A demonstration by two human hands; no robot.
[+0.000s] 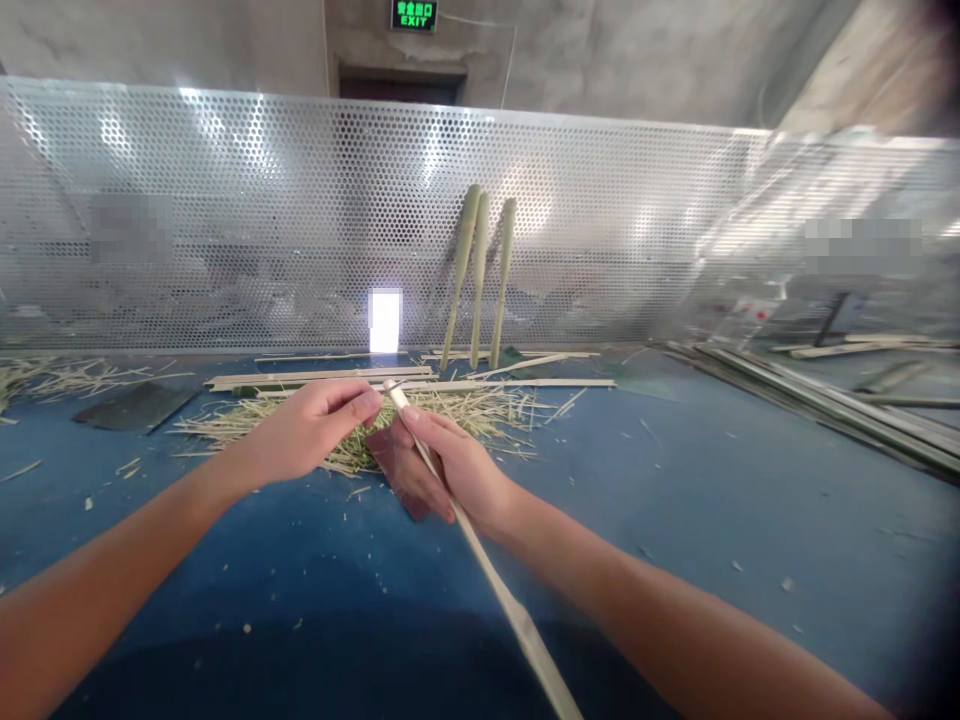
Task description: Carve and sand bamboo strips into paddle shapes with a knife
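A long pale bamboo strip (491, 575) runs from the lower edge of the head view up to a blunt tip near the middle. My right hand (457, 470) is closed around it just below that tip, thumb on top. My left hand (319, 425) is beside the tip, thumb and forefinger pinched together. A thin line shows at the tip near these fingers, too fine to name. A dark red sheet-like piece (405, 485) lies partly hidden behind my right hand. Beyond both hands spreads a pile of thin bamboo slivers (480, 415).
Three bamboo pieces with thick upper ends (478, 260) lean on a perforated metal panel (600, 230). Flat bamboo strips (322, 380) lie behind the pile, and long strips (840, 400) lie at right. A dark flat piece (135, 405) sits left on the blue table (675, 560).
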